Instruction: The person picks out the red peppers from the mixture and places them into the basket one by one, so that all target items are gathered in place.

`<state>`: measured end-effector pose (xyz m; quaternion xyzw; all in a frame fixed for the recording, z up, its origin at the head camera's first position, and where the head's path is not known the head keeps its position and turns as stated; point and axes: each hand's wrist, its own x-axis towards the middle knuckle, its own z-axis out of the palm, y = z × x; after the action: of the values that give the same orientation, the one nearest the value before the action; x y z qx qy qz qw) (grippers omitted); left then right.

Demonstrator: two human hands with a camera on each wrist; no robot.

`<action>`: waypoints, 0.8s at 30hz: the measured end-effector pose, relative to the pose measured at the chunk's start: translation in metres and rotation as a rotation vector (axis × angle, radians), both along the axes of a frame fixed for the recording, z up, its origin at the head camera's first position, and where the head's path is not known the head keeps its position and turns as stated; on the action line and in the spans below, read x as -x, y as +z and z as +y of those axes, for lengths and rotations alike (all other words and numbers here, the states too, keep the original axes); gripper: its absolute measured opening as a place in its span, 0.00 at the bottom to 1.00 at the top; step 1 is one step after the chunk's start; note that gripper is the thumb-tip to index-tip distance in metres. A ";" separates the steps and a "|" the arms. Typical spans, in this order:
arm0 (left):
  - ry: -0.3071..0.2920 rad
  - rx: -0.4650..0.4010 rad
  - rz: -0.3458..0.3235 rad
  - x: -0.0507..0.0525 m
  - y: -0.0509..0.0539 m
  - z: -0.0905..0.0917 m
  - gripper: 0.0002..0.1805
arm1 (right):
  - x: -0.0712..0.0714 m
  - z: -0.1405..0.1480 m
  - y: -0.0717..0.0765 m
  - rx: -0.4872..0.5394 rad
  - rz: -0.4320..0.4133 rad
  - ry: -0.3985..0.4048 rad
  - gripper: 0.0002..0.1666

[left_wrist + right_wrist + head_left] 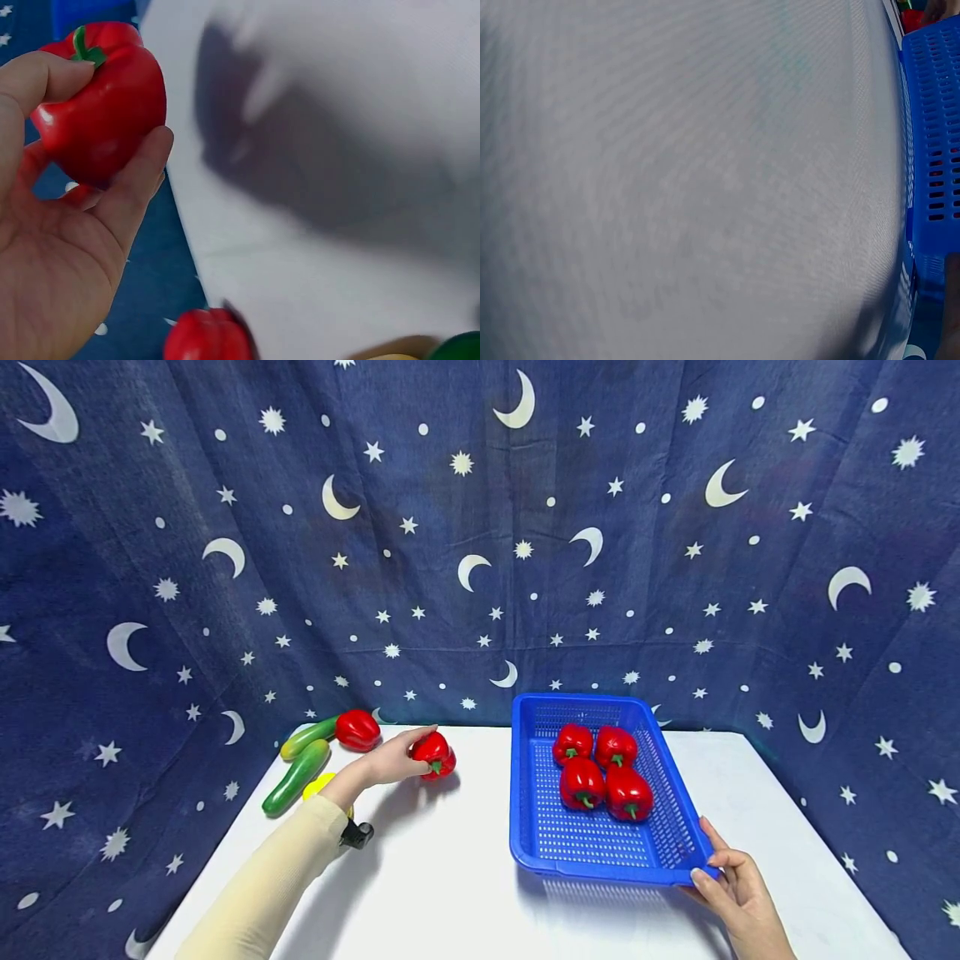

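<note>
Red pepper (437,750) in left hand (392,758), right hand (738,892) gripping basket (611,873), sleeve (277,877) half-hiding yellow object (318,786)

Peppers (112,112) are red, stems (79,39) green; the basket (592,852) is blue, the desk (450,877) white. Navy cloth (420,577) bears white moons, stars and dots.
</note>
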<state>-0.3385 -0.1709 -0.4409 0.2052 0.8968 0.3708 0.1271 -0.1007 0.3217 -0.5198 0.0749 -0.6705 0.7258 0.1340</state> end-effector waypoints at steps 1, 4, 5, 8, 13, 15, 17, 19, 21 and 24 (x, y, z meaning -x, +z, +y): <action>-0.005 -0.012 0.008 0.000 0.003 0.002 0.43 | 0.000 0.000 0.000 -0.004 -0.005 -0.002 0.12; -0.008 -0.040 0.022 0.000 0.012 0.006 0.43 | 0.000 0.000 0.000 -0.010 -0.018 -0.005 0.12; -0.008 -0.048 0.028 -0.001 0.015 0.008 0.42 | 0.000 0.000 0.000 -0.009 -0.020 -0.005 0.12; -0.020 -0.067 0.046 -0.003 0.023 0.013 0.43 | 0.000 0.000 0.000 -0.003 -0.021 -0.003 0.13; -0.040 -0.084 0.091 -0.007 0.039 0.025 0.43 | -0.001 -0.001 0.001 -0.018 -0.040 -0.014 0.13; -0.049 -0.086 0.113 -0.010 0.047 0.032 0.42 | 0.000 -0.001 0.002 -0.025 -0.050 -0.021 0.14; -0.064 -0.086 0.138 -0.012 0.056 0.040 0.42 | 0.000 0.000 0.002 -0.025 -0.056 -0.026 0.13; -0.082 -0.085 0.160 -0.015 0.064 0.049 0.42 | 0.000 0.000 0.002 -0.025 -0.063 -0.027 0.13; -0.112 -0.095 0.173 -0.017 0.070 0.058 0.42 | 0.000 0.000 0.003 -0.026 -0.070 -0.029 0.13; -0.155 -0.098 0.182 -0.023 0.078 0.073 0.42 | 0.000 -0.001 0.003 -0.032 -0.080 -0.034 0.14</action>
<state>-0.3159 -0.0982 -0.3632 0.3128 0.8668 0.3833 0.0633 -0.1003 0.3210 -0.5167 0.0367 -0.6880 0.7151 0.1183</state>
